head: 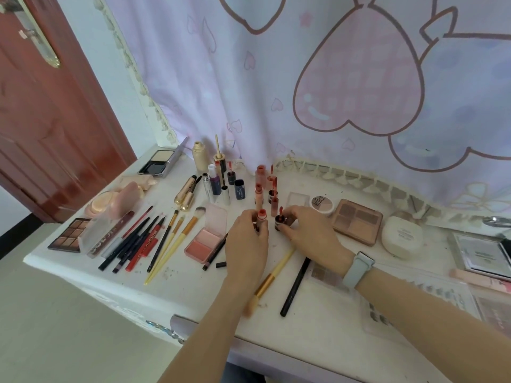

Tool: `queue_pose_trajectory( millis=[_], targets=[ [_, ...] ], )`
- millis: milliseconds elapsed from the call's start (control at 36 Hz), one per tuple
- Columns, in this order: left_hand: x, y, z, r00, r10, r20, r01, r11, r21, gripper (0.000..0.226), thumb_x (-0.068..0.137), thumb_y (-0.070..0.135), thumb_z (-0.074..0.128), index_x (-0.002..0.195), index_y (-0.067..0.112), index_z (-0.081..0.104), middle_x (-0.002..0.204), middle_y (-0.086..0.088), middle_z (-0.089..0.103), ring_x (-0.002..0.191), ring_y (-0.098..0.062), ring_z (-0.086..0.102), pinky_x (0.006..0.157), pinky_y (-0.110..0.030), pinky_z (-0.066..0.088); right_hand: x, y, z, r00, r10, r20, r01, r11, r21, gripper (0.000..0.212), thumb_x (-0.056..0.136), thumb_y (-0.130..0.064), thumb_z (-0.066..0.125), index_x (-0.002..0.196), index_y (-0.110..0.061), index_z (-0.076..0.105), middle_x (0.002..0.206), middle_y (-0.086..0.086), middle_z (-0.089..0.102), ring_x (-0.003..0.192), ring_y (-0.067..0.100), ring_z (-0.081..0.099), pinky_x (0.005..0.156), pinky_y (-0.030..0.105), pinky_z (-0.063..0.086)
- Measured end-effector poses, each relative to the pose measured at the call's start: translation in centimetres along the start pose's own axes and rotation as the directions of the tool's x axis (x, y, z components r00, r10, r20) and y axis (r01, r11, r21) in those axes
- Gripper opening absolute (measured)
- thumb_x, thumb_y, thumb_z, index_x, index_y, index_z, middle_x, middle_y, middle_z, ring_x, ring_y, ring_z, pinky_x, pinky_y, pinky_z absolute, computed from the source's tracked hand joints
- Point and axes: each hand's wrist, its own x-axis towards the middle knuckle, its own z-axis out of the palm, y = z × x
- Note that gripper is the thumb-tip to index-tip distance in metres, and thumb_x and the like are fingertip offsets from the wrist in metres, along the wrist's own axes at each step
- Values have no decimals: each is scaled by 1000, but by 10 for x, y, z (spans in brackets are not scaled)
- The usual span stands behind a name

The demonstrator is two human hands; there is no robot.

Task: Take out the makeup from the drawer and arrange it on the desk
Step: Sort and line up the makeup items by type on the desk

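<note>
Crowding white desk point(193, 294); heart curtain point(345, 78), red door point(41, 120).

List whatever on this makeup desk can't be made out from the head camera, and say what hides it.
- Drawer: not in view, so what is left inside can't be told.
- Lip tint tube: lower part hidden by the left hand.
- Dark pot: partly covered by the right hand's fingers.
- Grey booklet: cut by the right edge.
- Navy tube: label too small to read.
</note>
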Motion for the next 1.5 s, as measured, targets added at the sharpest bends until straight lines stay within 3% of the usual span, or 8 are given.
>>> queue_pose_trajectory(
  millis=[333,500,639,806,1000,1083,1278,1500],
  targets=[
    [-5,4,-6,1000,-15,20,15,1000,26,49,98,40,41,138,12,40,128,-5,54,110,-20,56,94,-38,47,0,15,-14,986,-129,-110,108,979,-172,26,86,-38,57,106,-22,62,97,-6,63,96,15,51,74,26,35],
    [-23,5,-18,981,191,-34,-186,975,121,35,91,20,56,125,11,52,118,-3,56,107,-15,52,84,-17,35,34,34,-34,994,-102,-33,79,909,-409,43,87,-43,53,125,-23,51,128,1,53,121,22,40,93,38,28],
    [-33,1,-21,943,307,131,-331,908,258,26,91,21,55,114,11,62,117,-4,60,114,-19,49,96,-26,35,56,35,-31,973,13,230,105,864,-492,61,85,-53,48,138,-26,35,140,3,44,129,24,33,98,45,24],
    [-32,-1,-19,900,284,331,-384,875,294,34,97,35,44,119,15,62,123,1,59,121,-18,45,99,-33,32,58,35,-27,982,-72,174,153,844,-514,47,90,-45,44,133,-26,42,131,2,50,123,23,40,95,42,27],
    [-29,-8,-17,882,270,387,-409,845,344,41,97,45,35,111,22,66,126,9,56,121,-11,42,97,-29,30,35,31,-46,987,-131,-92,136,990,43,44,88,-28,59,130,-17,48,120,5,52,108,15,46,89,26,39],
    [-28,-7,-17,889,266,374,-396,855,335,38,97,43,37,109,22,66,123,10,57,119,-10,43,94,-28,31,18,27,-56,994,-67,-81,86,962,258,44,87,-22,60,129,-22,46,110,-4,51,95,8,49,73,9,38],
    [-28,-7,-20,883,269,384,-395,868,300,32,97,36,43,116,22,63,125,9,56,120,-12,44,99,-28,33,-29,14,-77,998,0,62,-38,798,602,27,86,-18,63,107,-34,57,93,-6,62,80,2,64,71,14,50],
    [-42,12,-28,842,405,357,-310,904,-294,63,80,38,69,136,36,41,133,17,44,123,0,41,98,-16,38,-57,9,-80,924,112,365,-355,602,715,61,53,-50,76,103,-19,62,78,-6,69,76,16,64,66,22,51]
  ],
)
